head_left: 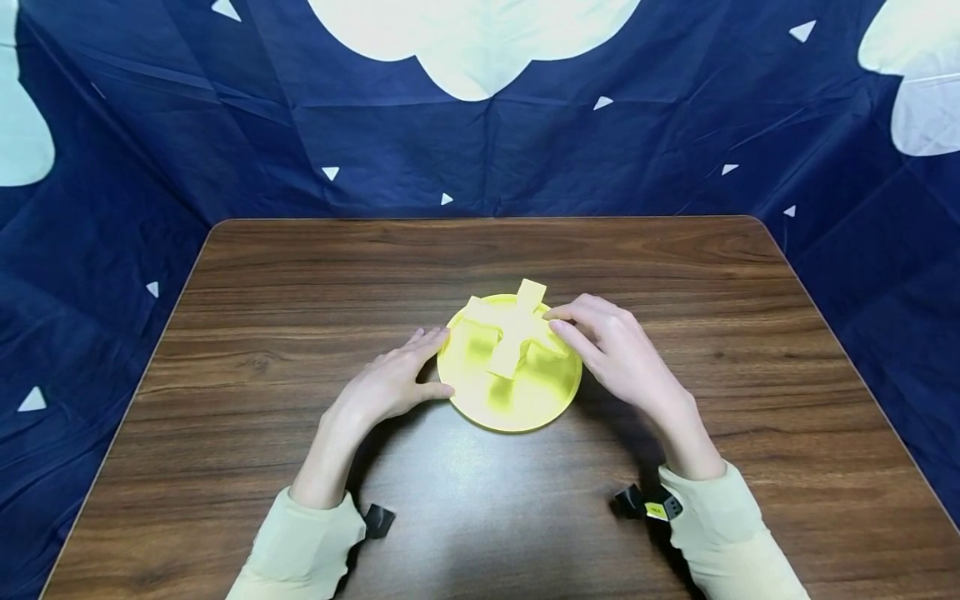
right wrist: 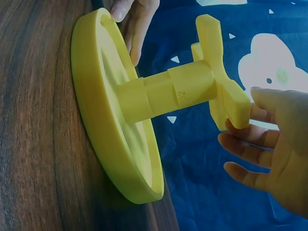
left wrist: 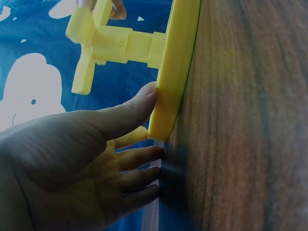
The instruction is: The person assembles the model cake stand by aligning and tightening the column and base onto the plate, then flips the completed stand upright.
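Note:
A yellow round base [head_left: 480, 396] with a raised rim lies flat on the table. From its middle rises a thick yellow post [right wrist: 171, 91], marked with small digits. On top of the post sits a yellow four-armed cross handle [head_left: 516, 327]. My left hand [head_left: 390, 379] rests at the base's left rim, its thumb and fingers extended and the thumb tip touching the edge. At the handle's right side, my right hand [head_left: 615, 342] pinches the end of one arm between thumb and index finger. The other right fingers hang loosely bent below it in the right wrist view.
The brown wood-grain table [head_left: 262, 417] has rounded far corners. Behind and beside it hangs a dark blue cloth [head_left: 390, 142] with white cloud shapes and small triangles. Black wrist devices [head_left: 379, 521] sit at the cuffs of both light sleeves [head_left: 300, 542].

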Tool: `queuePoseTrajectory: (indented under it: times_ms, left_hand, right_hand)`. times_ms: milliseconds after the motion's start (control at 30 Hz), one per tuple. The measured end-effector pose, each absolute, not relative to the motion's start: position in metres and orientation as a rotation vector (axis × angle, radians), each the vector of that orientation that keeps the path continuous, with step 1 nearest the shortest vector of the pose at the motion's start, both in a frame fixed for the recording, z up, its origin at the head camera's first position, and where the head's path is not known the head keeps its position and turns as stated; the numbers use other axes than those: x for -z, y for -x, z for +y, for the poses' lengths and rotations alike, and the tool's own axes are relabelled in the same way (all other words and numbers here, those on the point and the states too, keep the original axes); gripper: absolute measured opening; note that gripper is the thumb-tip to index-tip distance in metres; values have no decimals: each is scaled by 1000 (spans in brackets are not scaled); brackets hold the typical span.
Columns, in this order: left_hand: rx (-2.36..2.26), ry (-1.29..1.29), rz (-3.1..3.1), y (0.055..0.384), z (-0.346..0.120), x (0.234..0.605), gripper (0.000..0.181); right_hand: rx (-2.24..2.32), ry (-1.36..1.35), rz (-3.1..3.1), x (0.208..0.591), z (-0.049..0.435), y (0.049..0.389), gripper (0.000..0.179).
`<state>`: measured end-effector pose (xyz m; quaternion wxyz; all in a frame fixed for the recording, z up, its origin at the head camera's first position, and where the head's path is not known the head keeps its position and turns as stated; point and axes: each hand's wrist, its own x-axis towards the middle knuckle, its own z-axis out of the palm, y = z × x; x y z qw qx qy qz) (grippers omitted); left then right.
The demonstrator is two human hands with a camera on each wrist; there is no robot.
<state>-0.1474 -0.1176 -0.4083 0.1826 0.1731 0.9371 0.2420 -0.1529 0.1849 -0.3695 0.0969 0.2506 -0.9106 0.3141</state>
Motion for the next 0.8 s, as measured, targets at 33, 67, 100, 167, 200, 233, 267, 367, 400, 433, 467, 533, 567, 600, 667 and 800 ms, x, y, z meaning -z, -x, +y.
queuePoseTrajectory:
  times_ms: [33, 67, 100, 167, 200, 233, 267, 367, 400, 433, 467, 533, 567, 600, 667, 800]
  left_hand:
    - [-683, -487, 2643, 147, -118, 408, 82]
    - [-684, -485, 2644, 147, -118, 408, 82]
    - [-683, -485, 2646, 147, -118, 408, 82]
    - [-680, -492, 2652, 147, -118, 408, 82]
    - [-679, -491, 2653, 147, -118, 409, 81]
    - [-678, -488, 2653, 147, -118, 409, 81]
    - [-676, -485, 2653, 147, -118, 409, 81]
    - [-671, -477, 2645, 147, -119, 409, 82]
    - [-673, -470, 2642, 147, -119, 409, 82]
    - [-672, -466, 2639, 147, -119, 408, 82]
    - [-673, -464, 2637, 147, -119, 408, 82]
    - [-672, -467, 2636, 147, -119, 408, 82]
    - [-671, -465, 2637, 147, -119, 408, 82]
    - [-672, -463, 2637, 147, -119, 408, 82]
    - [-672, -464, 2638, 147, -119, 408, 81]
    - [-677, -469, 2640, 146, -118, 408, 81]
  right_hand:
    - [-932, -748, -2694, 369, 185, 152, 22]
    - [-935, -755, -2693, 368, 184, 151, 22]
    - [-934, -758, -2694, 368, 184, 151, 21]
    - [-938, -763, -2702, 367, 183, 149, 21]
    - [-939, -761, -2709, 366, 183, 149, 21]
    - [-940, -763, -2711, 366, 183, 148, 21]
    - [-948, -764, -2711, 365, 183, 147, 21]
    - [-978, -772, -2676, 364, 182, 146, 17]
    - [-978, -778, -2651, 363, 182, 146, 16]
    - [-971, -784, -2624, 363, 181, 147, 15]
    - [-959, -787, -2604, 364, 181, 148, 16]
    - [-912, -799, -2575, 365, 181, 150, 22]
    - [-885, -804, -2575, 366, 180, 151, 27]
    - [-860, -807, -2587, 367, 180, 152, 32]
    - [-837, -811, -2640, 370, 180, 153, 40]
    - [-847, -820, -2735, 374, 179, 153, 45]
